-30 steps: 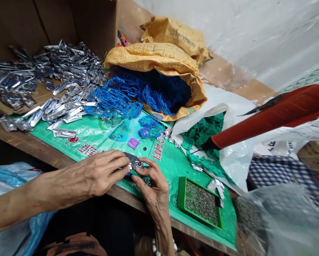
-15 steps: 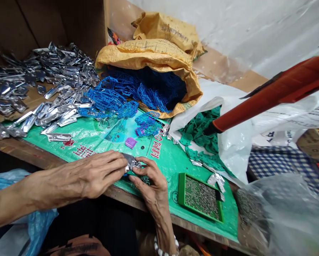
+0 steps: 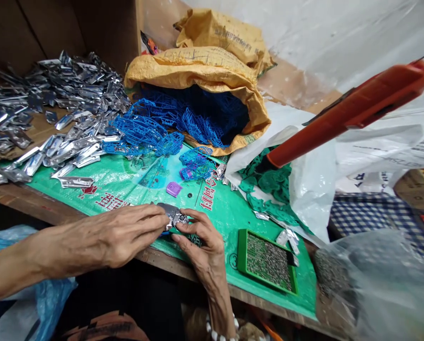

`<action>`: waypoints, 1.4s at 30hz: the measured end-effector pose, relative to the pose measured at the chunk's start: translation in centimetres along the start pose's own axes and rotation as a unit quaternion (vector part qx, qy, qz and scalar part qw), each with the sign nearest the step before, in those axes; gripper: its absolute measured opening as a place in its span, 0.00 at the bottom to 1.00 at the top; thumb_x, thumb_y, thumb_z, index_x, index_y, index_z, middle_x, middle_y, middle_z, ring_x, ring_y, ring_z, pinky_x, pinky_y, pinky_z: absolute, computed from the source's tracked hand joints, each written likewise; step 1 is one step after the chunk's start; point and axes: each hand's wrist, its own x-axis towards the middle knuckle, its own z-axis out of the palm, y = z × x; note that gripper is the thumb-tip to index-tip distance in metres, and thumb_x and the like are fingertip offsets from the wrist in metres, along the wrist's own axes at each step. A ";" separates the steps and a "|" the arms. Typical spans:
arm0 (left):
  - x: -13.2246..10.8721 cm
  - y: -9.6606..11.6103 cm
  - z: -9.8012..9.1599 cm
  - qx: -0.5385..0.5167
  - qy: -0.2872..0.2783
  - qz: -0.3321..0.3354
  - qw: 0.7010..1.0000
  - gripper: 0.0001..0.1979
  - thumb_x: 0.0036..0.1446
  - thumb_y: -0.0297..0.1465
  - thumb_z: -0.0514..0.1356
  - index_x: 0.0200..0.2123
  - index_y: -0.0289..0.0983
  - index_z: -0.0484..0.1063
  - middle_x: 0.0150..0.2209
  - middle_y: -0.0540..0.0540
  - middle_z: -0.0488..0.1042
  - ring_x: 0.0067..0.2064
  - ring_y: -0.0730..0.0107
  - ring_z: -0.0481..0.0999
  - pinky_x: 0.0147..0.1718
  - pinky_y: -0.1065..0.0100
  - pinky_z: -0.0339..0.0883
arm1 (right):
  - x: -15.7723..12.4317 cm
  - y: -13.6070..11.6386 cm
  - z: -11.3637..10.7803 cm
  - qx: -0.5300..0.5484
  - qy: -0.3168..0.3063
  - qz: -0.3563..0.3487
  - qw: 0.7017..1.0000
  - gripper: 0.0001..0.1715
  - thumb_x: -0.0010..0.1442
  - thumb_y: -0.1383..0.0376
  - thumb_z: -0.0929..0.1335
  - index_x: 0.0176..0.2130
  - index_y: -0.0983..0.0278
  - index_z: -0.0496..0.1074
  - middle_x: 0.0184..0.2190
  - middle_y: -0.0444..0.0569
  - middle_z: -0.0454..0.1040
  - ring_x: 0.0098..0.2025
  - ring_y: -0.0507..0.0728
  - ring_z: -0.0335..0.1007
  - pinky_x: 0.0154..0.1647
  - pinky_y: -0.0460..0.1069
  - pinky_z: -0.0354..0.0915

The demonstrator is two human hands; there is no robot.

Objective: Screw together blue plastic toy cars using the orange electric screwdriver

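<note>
Between my two hands, just over the table's near edge, is a small grey and silver toy car part (image 3: 171,211) with a round, dark-centred, wheel-like end. My left hand (image 3: 127,234) grips it from the left with fingers pressed together. At its right end, my right hand (image 3: 203,241) pinches it between thumb and fingers. A bit of blue shows beneath the part; the fingers hide much of it. Beyond my hands lie a purple plastic piece (image 3: 174,189) and blue openwork plastic frames (image 3: 197,163) on the green sheet (image 3: 148,189).
Shiny silver pieces (image 3: 80,90) are heaped at left. A yellow sack (image 3: 198,68) spills blue frames. An orange electric screwdriver (image 3: 350,118) slants over a white bag (image 3: 309,189) of green parts (image 3: 279,182). A green tray (image 3: 242,251) of small screws sits at right, beside a clear bag (image 3: 385,284).
The orange electric screwdriver has swung left and lower, toward the green parts. More of the grey top of the toy car part shows. My hands have stayed nearly in place.
</note>
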 end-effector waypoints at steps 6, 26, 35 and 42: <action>0.3 -0.7 0.9 -0.040 0.068 0.001 0.997 0.19 0.68 0.20 0.52 0.59 0.33 0.71 0.58 0.33 0.75 0.66 0.54 0.67 0.64 0.55 0.69 | 0.0 0.1 0.1 -0.017 0.002 -0.005 1.000 0.08 0.58 0.70 0.76 0.39 0.60 0.81 0.49 0.53 0.81 0.51 0.59 0.80 0.51 0.54 0.77; -0.5 -0.2 4.6 -0.243 0.165 -0.159 0.942 0.22 0.66 0.25 0.61 0.62 0.36 0.65 0.57 0.35 0.75 0.59 0.59 0.76 0.57 0.62 0.74 | 1.2 -2.4 1.0 -0.250 -0.057 -0.165 0.952 0.19 0.64 0.76 0.70 0.51 0.58 0.75 0.47 0.49 0.80 0.49 0.57 0.75 0.52 0.56 0.67; -1.0 -0.3 5.3 -0.208 0.204 -0.171 0.941 0.24 0.63 0.27 0.65 0.62 0.34 0.70 0.58 0.32 0.76 0.61 0.53 0.76 0.56 0.57 0.76 | 0.8 -1.8 0.7 -0.285 -0.023 -0.192 0.939 0.16 0.64 0.75 0.71 0.49 0.60 0.77 0.47 0.49 0.83 0.48 0.58 0.77 0.53 0.56 0.64; -0.9 -0.7 5.6 -0.277 0.206 -0.196 0.918 0.21 0.64 0.32 0.66 0.59 0.34 0.75 0.51 0.37 0.82 0.50 0.60 0.84 0.49 0.68 0.79 | 0.6 -1.3 0.5 -0.270 -0.022 -0.190 0.944 0.16 0.63 0.75 0.72 0.49 0.61 0.77 0.47 0.51 0.83 0.49 0.58 0.77 0.53 0.56 0.67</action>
